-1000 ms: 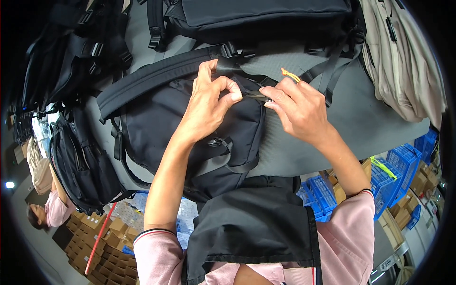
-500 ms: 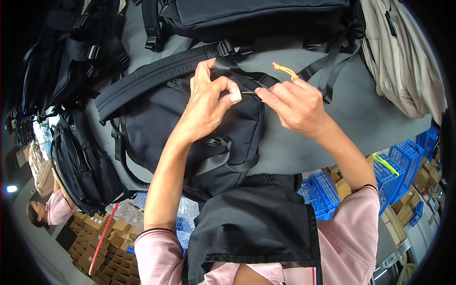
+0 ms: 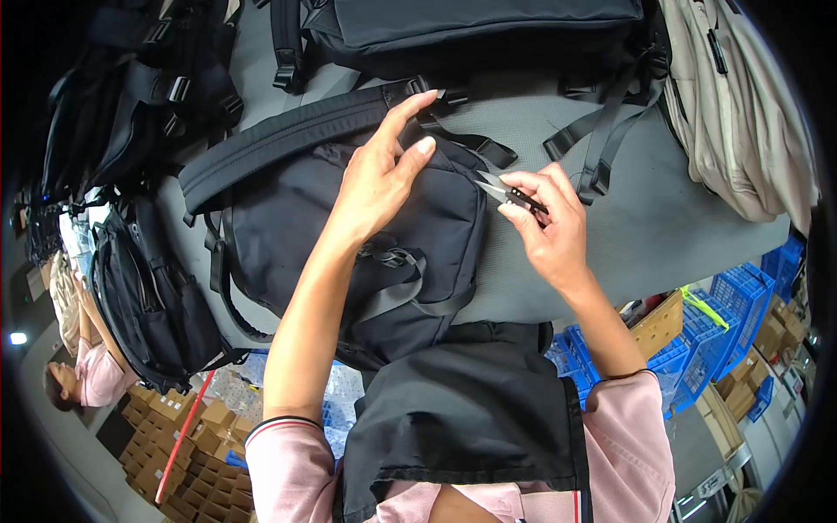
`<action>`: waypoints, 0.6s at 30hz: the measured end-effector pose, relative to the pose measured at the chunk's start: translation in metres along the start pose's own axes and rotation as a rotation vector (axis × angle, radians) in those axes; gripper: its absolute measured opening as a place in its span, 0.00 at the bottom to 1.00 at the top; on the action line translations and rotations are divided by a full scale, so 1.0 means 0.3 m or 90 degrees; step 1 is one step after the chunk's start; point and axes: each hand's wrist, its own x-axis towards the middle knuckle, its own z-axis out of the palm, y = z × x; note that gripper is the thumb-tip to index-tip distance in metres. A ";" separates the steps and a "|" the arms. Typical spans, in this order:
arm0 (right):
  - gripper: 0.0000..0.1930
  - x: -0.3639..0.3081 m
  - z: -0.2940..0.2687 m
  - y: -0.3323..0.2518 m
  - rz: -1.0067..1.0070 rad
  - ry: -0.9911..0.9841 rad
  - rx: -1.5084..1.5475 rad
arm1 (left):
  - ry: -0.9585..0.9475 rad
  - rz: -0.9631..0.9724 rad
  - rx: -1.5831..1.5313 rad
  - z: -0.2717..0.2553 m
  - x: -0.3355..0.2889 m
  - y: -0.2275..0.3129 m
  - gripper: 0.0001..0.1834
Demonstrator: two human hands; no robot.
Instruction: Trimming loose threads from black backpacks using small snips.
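A dark navy backpack point(image 3: 288, 248) lies in front of me with its padded shoulder strap point(image 3: 288, 139) across the upper part. My left hand point(image 3: 377, 179) is over the backpack, thumb and index finger apart and nothing between them. Its index fingertip is beside the strap's upper end and a black buckle. Just right of the bag's edge, my right hand point(image 3: 555, 222) grips small thread snips point(image 3: 523, 199) with dark handles. Their pointed metal blades face up and left towards the bag, slightly spread.
The backpack rests on a grey table point(image 3: 602, 253). Another black bag point(image 3: 488, 30) lies beyond it, with webbing straps trailing. Beige bags point(image 3: 728, 113) are at the right, black bags point(image 3: 148, 296) at the left. Blue crates point(image 3: 732, 305) and cardboard boxes point(image 3: 187, 436) stand below. A person point(image 3: 96, 370) is at far left.
My hands have drawn apart from near contact at the bag's upper edge. The left has opened its pinch; the right has turned, showing the snips' blades, and the orange cord above it is out of sight.
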 end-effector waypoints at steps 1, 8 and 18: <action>0.12 0.001 0.002 -0.003 -0.027 0.010 -0.042 | 0.002 0.000 0.000 0.007 0.001 0.001 0.27; 0.13 0.018 -0.008 -0.025 -0.121 0.004 -0.166 | 0.059 -0.041 0.024 0.025 0.003 0.005 0.25; 0.11 0.027 -0.011 -0.036 -0.140 0.010 -0.175 | 0.088 -0.029 0.024 0.029 -0.004 -0.004 0.27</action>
